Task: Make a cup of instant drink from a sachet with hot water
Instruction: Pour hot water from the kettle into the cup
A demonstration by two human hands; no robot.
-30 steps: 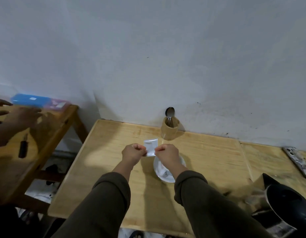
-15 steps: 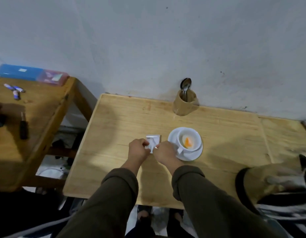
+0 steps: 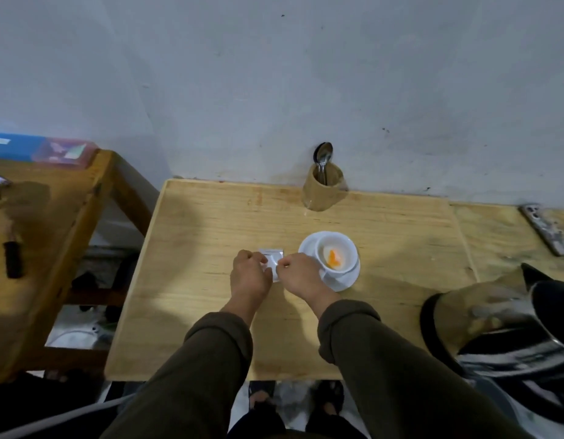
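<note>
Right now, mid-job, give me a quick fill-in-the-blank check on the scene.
1. Both hands pinch the ____ just left of the cup.
2. The cup stands on a white ____.
3. The orange powder lies inside the ____.
4. The spoon stands in a wooden holder against the ____.

Missing words: sachet; saucer; cup; wall

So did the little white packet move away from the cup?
Yes. The sachet, pinched in both hands, was over the cup a second ago; now it is left of the saucer, over bare table.
</note>
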